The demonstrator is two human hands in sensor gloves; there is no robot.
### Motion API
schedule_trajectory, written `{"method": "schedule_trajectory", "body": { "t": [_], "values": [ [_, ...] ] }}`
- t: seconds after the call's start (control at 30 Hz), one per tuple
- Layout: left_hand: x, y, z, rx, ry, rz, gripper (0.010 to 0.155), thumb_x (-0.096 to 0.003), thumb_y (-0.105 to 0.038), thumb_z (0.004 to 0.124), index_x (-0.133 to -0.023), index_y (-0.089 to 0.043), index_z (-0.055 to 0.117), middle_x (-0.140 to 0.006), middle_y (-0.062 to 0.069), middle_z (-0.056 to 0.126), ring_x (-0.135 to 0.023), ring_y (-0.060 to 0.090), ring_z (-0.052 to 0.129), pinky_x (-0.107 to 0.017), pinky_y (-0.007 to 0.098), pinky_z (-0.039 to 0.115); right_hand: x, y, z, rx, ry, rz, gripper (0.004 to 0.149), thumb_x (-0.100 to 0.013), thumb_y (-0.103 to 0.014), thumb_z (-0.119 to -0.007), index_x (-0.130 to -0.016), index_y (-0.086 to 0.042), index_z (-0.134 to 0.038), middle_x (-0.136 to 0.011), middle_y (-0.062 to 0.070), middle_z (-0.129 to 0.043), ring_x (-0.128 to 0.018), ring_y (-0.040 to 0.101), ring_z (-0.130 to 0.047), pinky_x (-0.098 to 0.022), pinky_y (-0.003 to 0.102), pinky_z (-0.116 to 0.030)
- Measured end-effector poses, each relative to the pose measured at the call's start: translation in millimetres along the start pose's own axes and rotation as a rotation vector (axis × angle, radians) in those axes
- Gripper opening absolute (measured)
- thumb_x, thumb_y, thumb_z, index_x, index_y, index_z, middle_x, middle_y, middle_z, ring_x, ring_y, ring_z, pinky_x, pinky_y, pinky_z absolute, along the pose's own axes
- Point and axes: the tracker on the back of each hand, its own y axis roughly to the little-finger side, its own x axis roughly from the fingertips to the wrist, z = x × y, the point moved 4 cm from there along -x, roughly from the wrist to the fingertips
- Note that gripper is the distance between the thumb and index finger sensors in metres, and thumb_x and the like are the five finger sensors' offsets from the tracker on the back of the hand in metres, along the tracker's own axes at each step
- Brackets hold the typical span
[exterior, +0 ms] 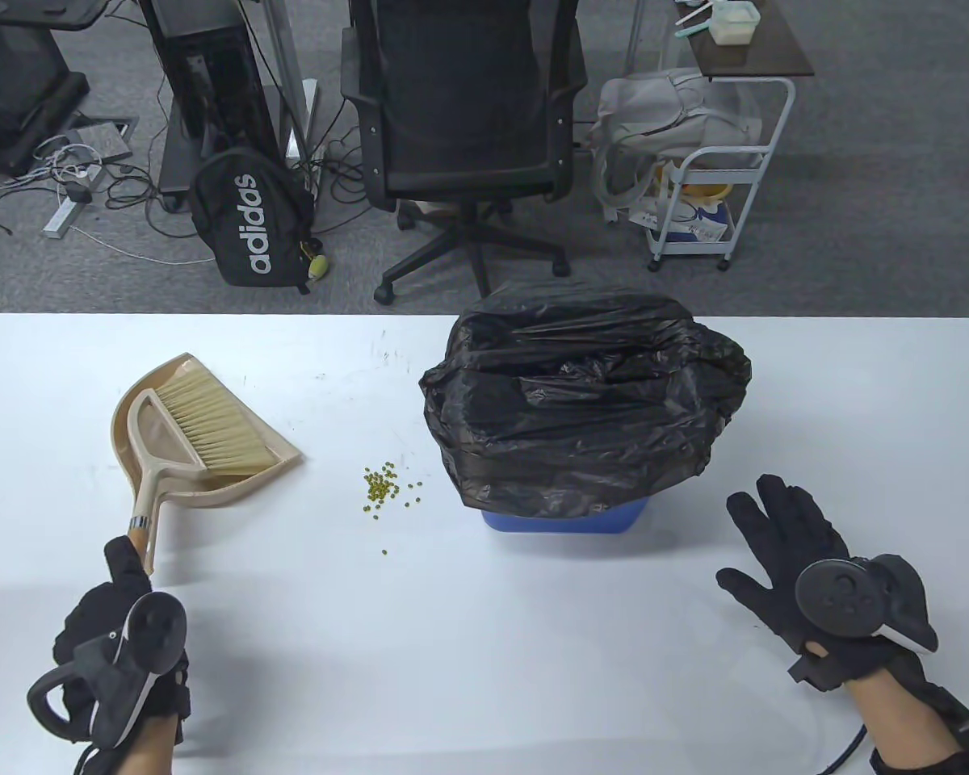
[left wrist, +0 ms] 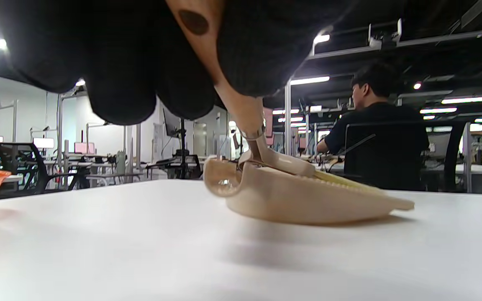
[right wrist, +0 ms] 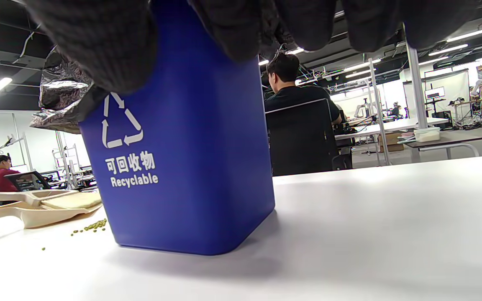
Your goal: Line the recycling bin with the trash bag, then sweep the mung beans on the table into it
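The white table (exterior: 291, 646) carries everything. The largest thing on it is the blue recycling bin (right wrist: 182, 167), which stands upright toward the far middle of the table; its side bears a white recycling symbol and the word "Recyclable". A black trash bag (exterior: 581, 404) lines the bin and is folded out over its rim, draping so far down the sides that from above only the bin's lower blue edge shows.

Well to the left of the bin lies the beige dustpan (exterior: 169, 476), flat on the table, with the brush (exterior: 210, 424) resting in it, bristles spread across the pan toward the bin side. The brush's handle runs back from the pan toward the near edge of the table.

The left hand (exterior: 121, 638) is at the near left, far from the bin, and its fingers curl around the end of that handle; the left wrist view shows the handle passing between the gloved fingers. The right hand (exterior: 791, 557) is to the near right of the bin, apart from it, fingers spread straight and holding nothing.

Smallest are the mung beans (exterior: 383, 484), a small loose cluster just left of the bin's base, between the bin and the dustpan, with a few strays lying nearer the table's front edge.
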Motion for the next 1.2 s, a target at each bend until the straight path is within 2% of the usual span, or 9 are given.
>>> {"method": "schedule_trajectory", "body": {
  "t": [0.17, 0.33, 0.53, 0.9, 1.2],
  "values": [
    [4.2, -8.9, -20.1, 0.011, -0.096, 0.056, 0.067, -0.0474, -0.017, 0.088, -0.109, -0.001, 0.067, -0.082, 0.029, 0.093, -0.072, 0.060, 0.096, -0.053, 0.074, 0.078, 0.4, -1.2, -0.2, -0.002, 0.006, 0.005, 0.084, -0.048, -0.051, -0.075, -0.114, -0.004, -0.053, -0.112, 0.042, -0.044, -0.094, 0.072, -0.050, -0.061, 0.077, -0.054],
    [12.1, -26.4, -44.0, 0.019, -0.121, 0.118, 0.065, -0.0474, -0.018, 0.089, -0.108, -0.001, 0.071, -0.081, 0.030, 0.095, -0.071, 0.059, 0.097, -0.053, 0.074, 0.078, -0.2, -0.6, -2.9, 0.008, 0.019, -0.002, 0.084, -0.048, -0.051, -0.075, -0.114, -0.004, -0.054, -0.111, 0.042, -0.044, -0.094, 0.071, -0.051, -0.061, 0.076, -0.055],
    [33.6, -58.8, -70.5, -0.082, -0.140, 0.256, 0.063, -0.0463, -0.018, 0.091, -0.106, -0.004, 0.076, -0.080, 0.029, 0.096, -0.070, 0.058, 0.098, -0.053, 0.075, 0.078, -1.0, 2.3, -9.3, 0.041, 0.018, -0.021, 0.084, -0.048, -0.051, -0.075, -0.114, -0.004, -0.054, -0.111, 0.042, -0.044, -0.094, 0.072, -0.050, -0.061, 0.077, -0.054],
    [71.8, -84.3, -80.2, -0.258, -0.230, 0.362, 0.060, -0.0448, -0.018, 0.093, -0.103, -0.006, 0.081, -0.079, 0.028, 0.097, -0.069, 0.059, 0.099, -0.052, 0.076, 0.079, -0.5, 5.3, -5.6, 0.042, 0.038, -0.036, 0.084, -0.048, -0.051, -0.075, -0.114, -0.003, -0.054, -0.111, 0.042, -0.044, -0.094, 0.072, -0.050, -0.061, 0.077, -0.054],
    [83.8, -100.3, -79.3, -0.300, -0.262, 0.386, 0.058, -0.0446, -0.019, 0.094, -0.101, -0.010, 0.084, -0.079, 0.027, 0.097, -0.070, 0.059, 0.099, -0.053, 0.075, 0.079, 0.5, 7.9, 0.1, 0.038, 0.061, -0.047, 0.083, -0.048, -0.050, -0.075, -0.114, -0.003, -0.055, -0.111, 0.042, -0.045, -0.094, 0.071, -0.051, -0.061, 0.076, -0.055]
  ]
}}
